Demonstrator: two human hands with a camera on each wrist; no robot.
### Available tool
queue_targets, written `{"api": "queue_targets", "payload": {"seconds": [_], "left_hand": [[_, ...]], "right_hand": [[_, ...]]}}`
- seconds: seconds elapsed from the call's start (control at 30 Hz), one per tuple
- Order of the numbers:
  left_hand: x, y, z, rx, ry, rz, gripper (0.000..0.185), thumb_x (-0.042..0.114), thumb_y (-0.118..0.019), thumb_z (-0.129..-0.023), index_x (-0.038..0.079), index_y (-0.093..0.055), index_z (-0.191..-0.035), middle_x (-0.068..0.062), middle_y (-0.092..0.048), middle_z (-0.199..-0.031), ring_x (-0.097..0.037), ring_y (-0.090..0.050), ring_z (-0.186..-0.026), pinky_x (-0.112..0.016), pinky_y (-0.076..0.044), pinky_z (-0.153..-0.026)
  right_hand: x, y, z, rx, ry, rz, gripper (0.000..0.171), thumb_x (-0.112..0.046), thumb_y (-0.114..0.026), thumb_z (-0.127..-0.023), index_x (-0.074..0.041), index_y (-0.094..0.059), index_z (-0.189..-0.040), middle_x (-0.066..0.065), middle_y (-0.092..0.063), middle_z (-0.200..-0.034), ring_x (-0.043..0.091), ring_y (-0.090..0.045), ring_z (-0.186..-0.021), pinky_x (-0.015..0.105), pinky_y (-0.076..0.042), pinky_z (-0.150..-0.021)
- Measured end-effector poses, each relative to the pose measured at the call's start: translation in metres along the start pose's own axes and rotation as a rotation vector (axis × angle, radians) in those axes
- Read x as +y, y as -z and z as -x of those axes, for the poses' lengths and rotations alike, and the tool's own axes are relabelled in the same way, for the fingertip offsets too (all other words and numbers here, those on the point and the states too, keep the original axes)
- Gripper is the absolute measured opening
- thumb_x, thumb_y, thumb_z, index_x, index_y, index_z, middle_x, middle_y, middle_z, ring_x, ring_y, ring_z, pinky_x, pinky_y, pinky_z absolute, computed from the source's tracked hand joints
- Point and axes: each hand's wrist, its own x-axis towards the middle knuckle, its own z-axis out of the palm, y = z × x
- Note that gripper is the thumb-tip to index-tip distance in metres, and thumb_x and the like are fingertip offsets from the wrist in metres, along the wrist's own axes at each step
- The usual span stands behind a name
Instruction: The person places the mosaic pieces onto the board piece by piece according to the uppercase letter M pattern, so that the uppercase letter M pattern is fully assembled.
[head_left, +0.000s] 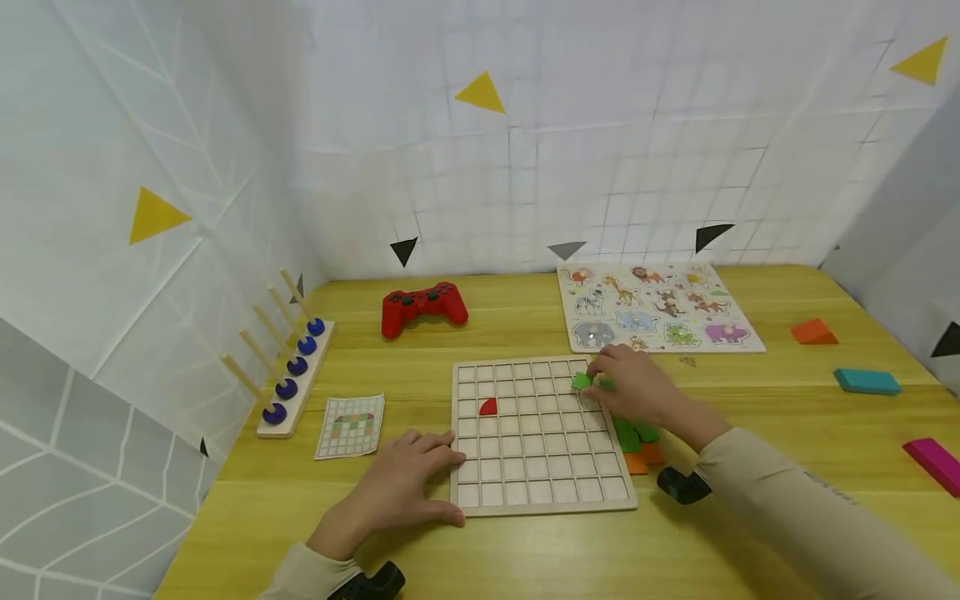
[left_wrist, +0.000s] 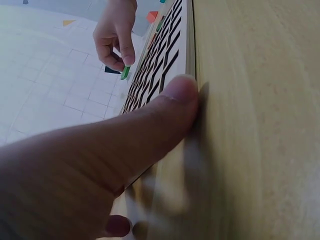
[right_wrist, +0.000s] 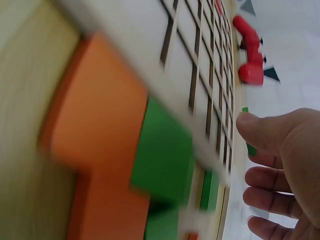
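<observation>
My right hand (head_left: 633, 385) pinches a small green tile (head_left: 581, 381) between thumb and fingers, over the far right corner of a wooden grid board (head_left: 547, 509). In the right wrist view the green tile (right_wrist: 251, 149) shows edge-on at the thumb tip. My left hand (head_left: 397, 483) rests at the board's near left corner, fingers spread along the left side and thumb (left_wrist: 182, 90) against the near edge. A red quarter-round tile (head_left: 489, 407) sits in one cell toward the left. Green tiles (right_wrist: 164, 152) and orange tiles (right_wrist: 100, 110) lie beside the board's right edge.
A printed pattern card (head_left: 349, 427) and a peg stand (head_left: 291, 408) with blue beads are at the left. Behind lie a red game controller (head_left: 423, 307) and an animal puzzle (head_left: 660, 308). Orange (head_left: 814, 332), teal (head_left: 867, 382) and magenta blocks (head_left: 933, 467) lie far right.
</observation>
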Motion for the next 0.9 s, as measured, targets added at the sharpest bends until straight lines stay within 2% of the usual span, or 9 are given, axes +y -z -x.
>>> {"api": "queue_targets", "payload": {"seconds": [0.2, 0.4, 0.67, 0.9], "left_hand": [[-0.001, 0.000, 0.000, -0.012, 0.002, -0.003, 0.072, 0.069, -0.073, -0.071, 0.029, -0.063, -0.130, -0.001, -0.053, -0.147, -0.020, -0.052, -0.117, -0.043, -0.043, -0.091], [0.001, 0.002, -0.002, -0.005, -0.011, -0.011, 0.072, 0.068, -0.073, -0.071, 0.028, -0.064, -0.129, -0.002, -0.054, -0.146, -0.022, -0.053, -0.116, -0.045, -0.044, -0.094], [0.002, 0.000, -0.002, -0.014, -0.006, -0.005, 0.071, 0.068, -0.073, -0.072, 0.028, -0.063, -0.130, -0.001, -0.053, -0.147, -0.020, -0.052, -0.116, -0.044, -0.044, -0.094], [0.001, 0.002, -0.002, -0.015, -0.008, -0.003, 0.070, 0.068, -0.072, -0.073, 0.028, -0.063, -0.129, -0.002, -0.053, -0.147, -0.020, -0.051, -0.116, -0.045, -0.044, -0.095]], "right_hand": [[-0.023, -0.008, -0.009, 0.054, 0.124, -0.016, 0.021, -0.032, -0.079, -0.082, -0.014, -0.072, -0.092, 0.002, -0.066, -0.093, 0.020, -0.062, -0.083, 0.039, -0.051, -0.073], [-0.040, -0.023, -0.019, 0.097, 0.251, -0.026, 0.021, -0.028, -0.079, -0.083, -0.012, -0.076, -0.096, 0.002, -0.067, -0.091, 0.017, -0.062, -0.080, 0.032, -0.052, -0.067], [-0.059, -0.036, -0.030, 0.086, 0.242, -0.105, 0.022, -0.029, -0.077, -0.084, -0.013, -0.076, -0.100, 0.003, -0.067, -0.093, 0.016, -0.061, -0.082, 0.032, -0.051, -0.071], [-0.070, -0.035, -0.038, 0.089, 0.222, -0.139, 0.024, -0.028, -0.078, -0.084, -0.011, -0.077, -0.101, 0.003, -0.068, -0.091, 0.015, -0.059, -0.079, 0.031, -0.049, -0.070]]}}
